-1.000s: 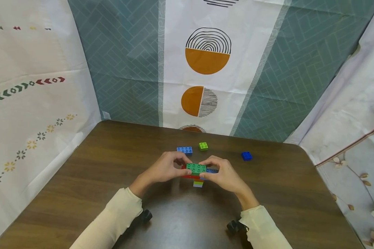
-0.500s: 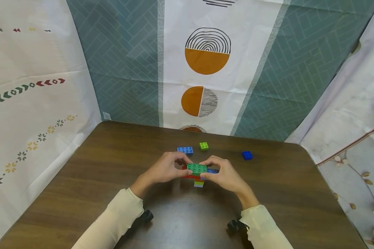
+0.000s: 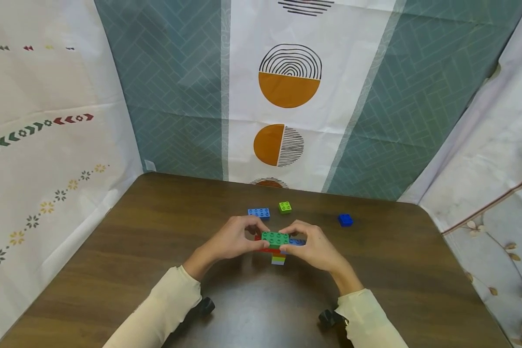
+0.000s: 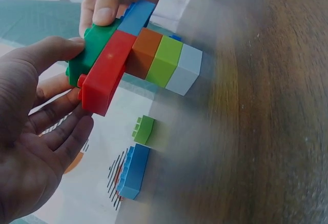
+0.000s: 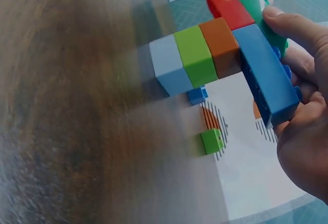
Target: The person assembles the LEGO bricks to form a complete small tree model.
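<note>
A green toy building brick (image 3: 275,239) lies across the top of a small build, its studs facing up. My left hand (image 3: 231,238) pinches its left end between thumb and fingers, and my right hand (image 3: 316,246) pinches the right end. Beneath it, a red brick (image 4: 106,75) and a blue brick (image 5: 267,73) sit end to end. They rest on a short column of an orange brick (image 5: 219,47), a lime brick (image 5: 195,55) and a white brick (image 5: 170,65) at the bottom. In the left wrist view, the lower fingers are near the red brick's end.
Farther back on the brown table (image 3: 156,227) lie a light blue brick (image 3: 258,213), a small lime brick (image 3: 284,208) and a small dark blue brick (image 3: 345,220). Patterned cloths (image 3: 178,96) hang behind the table and along both sides.
The head view has shifted slightly, so the scene sits a little lower in it. Both hands keep their pinch on the green brick, and the build looks the same.
</note>
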A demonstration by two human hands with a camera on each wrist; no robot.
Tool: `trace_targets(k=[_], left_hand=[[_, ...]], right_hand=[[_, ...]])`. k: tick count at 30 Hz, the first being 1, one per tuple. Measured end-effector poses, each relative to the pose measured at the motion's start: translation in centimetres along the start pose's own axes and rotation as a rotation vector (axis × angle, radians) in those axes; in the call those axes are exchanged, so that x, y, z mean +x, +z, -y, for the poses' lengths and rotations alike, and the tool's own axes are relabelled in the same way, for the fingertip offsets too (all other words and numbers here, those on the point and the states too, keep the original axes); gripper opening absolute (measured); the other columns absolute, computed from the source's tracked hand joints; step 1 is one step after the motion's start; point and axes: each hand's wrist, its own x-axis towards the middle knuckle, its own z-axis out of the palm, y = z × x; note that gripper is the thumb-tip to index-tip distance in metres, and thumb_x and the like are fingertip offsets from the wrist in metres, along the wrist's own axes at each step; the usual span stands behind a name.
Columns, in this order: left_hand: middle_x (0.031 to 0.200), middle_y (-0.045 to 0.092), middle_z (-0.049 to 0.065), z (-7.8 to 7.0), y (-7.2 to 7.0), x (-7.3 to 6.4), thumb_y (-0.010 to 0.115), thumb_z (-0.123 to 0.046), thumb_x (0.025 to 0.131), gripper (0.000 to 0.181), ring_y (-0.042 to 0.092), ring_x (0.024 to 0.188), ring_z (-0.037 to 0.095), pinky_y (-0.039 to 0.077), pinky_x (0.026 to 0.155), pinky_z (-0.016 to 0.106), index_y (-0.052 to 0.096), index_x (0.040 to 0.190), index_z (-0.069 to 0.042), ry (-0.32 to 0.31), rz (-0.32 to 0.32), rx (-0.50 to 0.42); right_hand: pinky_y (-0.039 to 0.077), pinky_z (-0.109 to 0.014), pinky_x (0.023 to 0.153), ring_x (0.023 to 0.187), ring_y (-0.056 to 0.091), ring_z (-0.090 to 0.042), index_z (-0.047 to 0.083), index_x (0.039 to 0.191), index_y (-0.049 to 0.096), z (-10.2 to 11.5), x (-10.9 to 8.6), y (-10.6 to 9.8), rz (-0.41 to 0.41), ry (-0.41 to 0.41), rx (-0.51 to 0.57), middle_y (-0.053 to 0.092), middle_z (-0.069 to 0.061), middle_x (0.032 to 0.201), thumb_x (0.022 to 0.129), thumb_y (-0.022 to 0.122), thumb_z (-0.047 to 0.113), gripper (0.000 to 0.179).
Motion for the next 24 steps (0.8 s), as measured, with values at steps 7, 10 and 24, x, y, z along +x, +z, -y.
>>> trace_targets(k=[7,10,24], left_hand=[[0.099,0.071,-0.007,0.1,0.2,0.1,0.083,-0.028,0.088,0.022,0.064,0.092,0.014,0.060,0.091,0.048,0.075,0.107,-0.020,0.002,0.008,-0.010],[0.100,0.072,-0.006,0.0,0.1,0.1,0.083,-0.028,0.088,0.023,0.064,0.093,0.014,0.059,0.091,0.049,0.075,0.108,-0.019,0.003,0.010,0.001],[0.103,0.074,-0.004,-0.3,-0.1,0.1,0.084,-0.026,0.087,0.026,0.065,0.094,0.014,0.059,0.093,0.049,0.075,0.109,-0.015,0.017,0.006,0.029]], right_hand=[[0.057,-0.036,0.095,0.105,0.063,-0.018,0.020,0.118,0.074,-0.2,-0.3,0.2,-0.025,-0.014,-0.005,0.069,0.003,0.109,0.089,0.082,0.028,0.031],[0.056,-0.040,0.098,0.105,0.063,-0.017,0.021,0.119,0.073,-0.2,-0.3,0.2,-0.030,-0.013,-0.010,0.069,0.004,0.110,0.089,0.082,0.028,0.031],[0.050,-0.060,0.104,0.118,0.060,-0.032,0.020,0.134,0.066,-0.3,-0.4,-1.7,-0.008,-0.076,-0.031,0.067,-0.010,0.129,0.090,0.081,0.026,0.048]])
